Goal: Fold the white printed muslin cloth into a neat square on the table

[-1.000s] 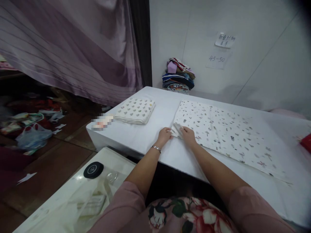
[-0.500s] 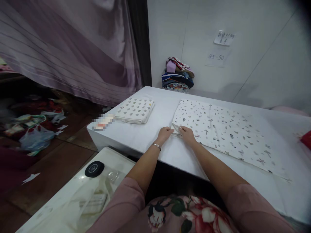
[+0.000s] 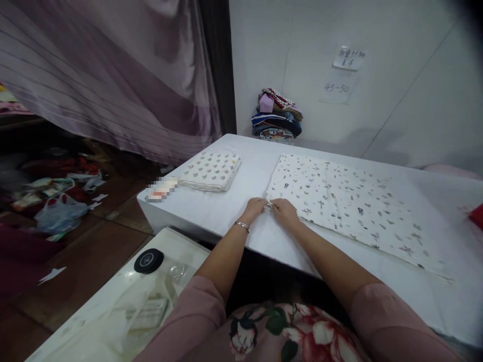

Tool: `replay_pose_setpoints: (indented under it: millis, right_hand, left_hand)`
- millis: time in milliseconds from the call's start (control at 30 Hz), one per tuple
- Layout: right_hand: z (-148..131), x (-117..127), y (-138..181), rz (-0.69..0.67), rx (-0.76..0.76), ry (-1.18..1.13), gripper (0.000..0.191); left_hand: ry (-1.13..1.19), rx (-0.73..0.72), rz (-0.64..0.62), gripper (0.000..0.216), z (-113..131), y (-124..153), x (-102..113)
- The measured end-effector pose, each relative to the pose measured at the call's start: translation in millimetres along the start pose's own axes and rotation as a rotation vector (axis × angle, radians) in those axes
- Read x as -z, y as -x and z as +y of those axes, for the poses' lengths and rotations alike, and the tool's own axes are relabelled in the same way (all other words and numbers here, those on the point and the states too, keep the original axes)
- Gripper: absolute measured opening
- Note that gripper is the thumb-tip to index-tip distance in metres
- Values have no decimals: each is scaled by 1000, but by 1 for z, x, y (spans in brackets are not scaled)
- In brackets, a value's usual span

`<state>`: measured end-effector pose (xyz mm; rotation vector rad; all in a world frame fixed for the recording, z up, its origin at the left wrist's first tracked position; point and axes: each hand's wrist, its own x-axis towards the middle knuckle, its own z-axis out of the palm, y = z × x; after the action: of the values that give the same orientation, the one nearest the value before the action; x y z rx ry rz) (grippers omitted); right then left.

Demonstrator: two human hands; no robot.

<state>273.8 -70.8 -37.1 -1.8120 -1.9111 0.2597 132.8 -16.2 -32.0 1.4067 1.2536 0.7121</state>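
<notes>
A white cloth [image 3: 339, 201] printed with small leaf and dragonfly-like figures lies folded lengthwise on the white table [image 3: 249, 171]. At its near left corner my left hand [image 3: 256, 207] and my right hand [image 3: 283, 211] come close together. Both are closed, pinching the cloth's edge between thumb and fingers. The bit of fabric between the fingertips is mostly hidden. To the left rests a folded white cloth [image 3: 212, 170] with grey motifs, apart from my hands.
A stack of folded clothes [image 3: 277, 115] stands behind the table by the wall. Lower left is a white surface [image 3: 98, 306] with a round black object [image 3: 149, 261] and clear plastic. Plastic bags [image 3: 60, 213] lie on the floor. Something red [image 3: 477, 216] shows at far right.
My right hand has shifted slightly left, nearer my left hand. The cloth's corner, lifted and folded a little before, now lies flatter under the fingers.
</notes>
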Motion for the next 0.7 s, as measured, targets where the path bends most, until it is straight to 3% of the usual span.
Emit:
replay_pose_setpoints:
  millis: [233, 300, 467, 600, 700]
  right_hand:
    - [-9, 8, 3, -24, 96, 109, 32]
    - [-8, 8, 0, -13, 59, 53, 24]
    - [2, 6, -7, 50, -142, -180, 32]
    - [7, 10, -9, 56, -137, -249, 30]
    - [4, 16, -10, 142, -93, -166, 30]
  left_hand:
    - [5, -5, 2, 18, -2, -3, 1]
    - [-4, -2, 4, 19, -1, -2, 2]
    - [-43, -6, 54, 9, -1, 3, -2]
    - [-182, -73, 182, 34, -2, 1, -10]
    - [-67, -31, 209, 38, -1, -3, -8]
